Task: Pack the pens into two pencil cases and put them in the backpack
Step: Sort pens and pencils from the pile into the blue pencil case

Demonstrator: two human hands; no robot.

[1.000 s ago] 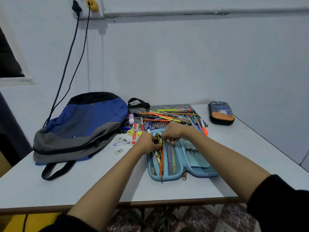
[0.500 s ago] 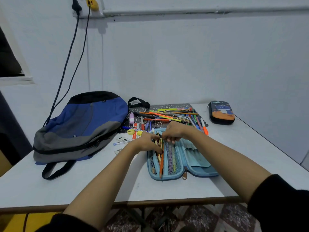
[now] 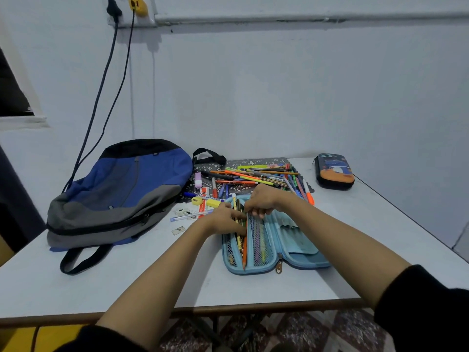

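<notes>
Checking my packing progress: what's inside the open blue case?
In the case, an orange pencil and darker pencils lie left of the mesh flap; pale pens show behind its mesh. The left hand and right hand cover their top ends.

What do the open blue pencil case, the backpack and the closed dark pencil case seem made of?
The open pencil case looks like a fabric-covered moulded shell, matte, with a see-through mesh pocket. The backpack seems woven synthetic cloth, perhaps nylon: it slumps and creases. The closed dark pencil case appears a stiff moulded shell with a printed, slightly glossy face.
</notes>
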